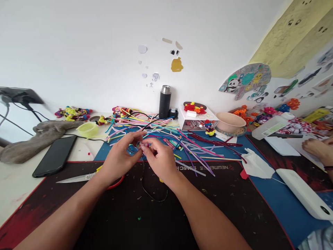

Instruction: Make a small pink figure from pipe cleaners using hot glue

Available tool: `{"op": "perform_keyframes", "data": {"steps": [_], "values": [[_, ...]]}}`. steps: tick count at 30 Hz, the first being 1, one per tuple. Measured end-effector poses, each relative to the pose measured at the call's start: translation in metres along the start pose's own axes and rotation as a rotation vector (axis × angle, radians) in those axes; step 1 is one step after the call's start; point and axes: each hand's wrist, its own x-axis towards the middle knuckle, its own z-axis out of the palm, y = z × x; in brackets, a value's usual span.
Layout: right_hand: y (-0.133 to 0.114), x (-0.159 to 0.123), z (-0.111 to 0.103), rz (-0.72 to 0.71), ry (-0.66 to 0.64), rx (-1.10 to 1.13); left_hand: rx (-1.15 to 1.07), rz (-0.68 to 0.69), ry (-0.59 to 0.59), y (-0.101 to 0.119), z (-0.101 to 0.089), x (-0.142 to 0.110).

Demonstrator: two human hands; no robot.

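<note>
– Black mat [125, 225], near its far edge: what's in the fingers?
– Small pinkish piece [144, 145], held just above it. Left hand [121, 158] and right hand [161, 159] both pinch it by the fingertips. Mostly covered, can't tell what it is.
– Why both?
– Tiny part; likely one steadies, the other works. Thin black cord [149, 197] curves below. Can't tell if it's attached.
– Scissors [79, 178]?
– Beside the left wrist, partly behind the forearm, blades pointing left. Probably parked for quick reach. Pipe cleaners [149, 122] heaped just beyond the hands, likely same reason.
– Surface, room?
– Pale bench [10, 191], blue sheet [273, 205] under the mat. Phone [55, 156] left, flask [164, 105] standing near a white wall [78, 52] with a yellow sticker [177, 65]. Co-worker's hand [316, 149] far right, over paper.
</note>
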Motion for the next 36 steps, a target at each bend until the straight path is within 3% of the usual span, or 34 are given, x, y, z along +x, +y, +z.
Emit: {"op": "perform_keyframes", "data": {"steps": [14, 29, 36], "values": [[0.0014, 0.0013, -0.0034, -0.008, -0.007, -0.099, 0.060, 0.037, -0.021, 0.0039, -0.0028, 0.0010], [0.0004, 0.0013, -0.0019, 0.034, -0.015, -0.073, 0.267, 0.276, 0.018, 0.0043, -0.0040, 0.0016], [-0.0005, 0.0022, -0.0024, 0.044, -0.034, -0.061, 0.405, 0.420, -0.019, 0.0047, -0.0051, 0.0012]]}}
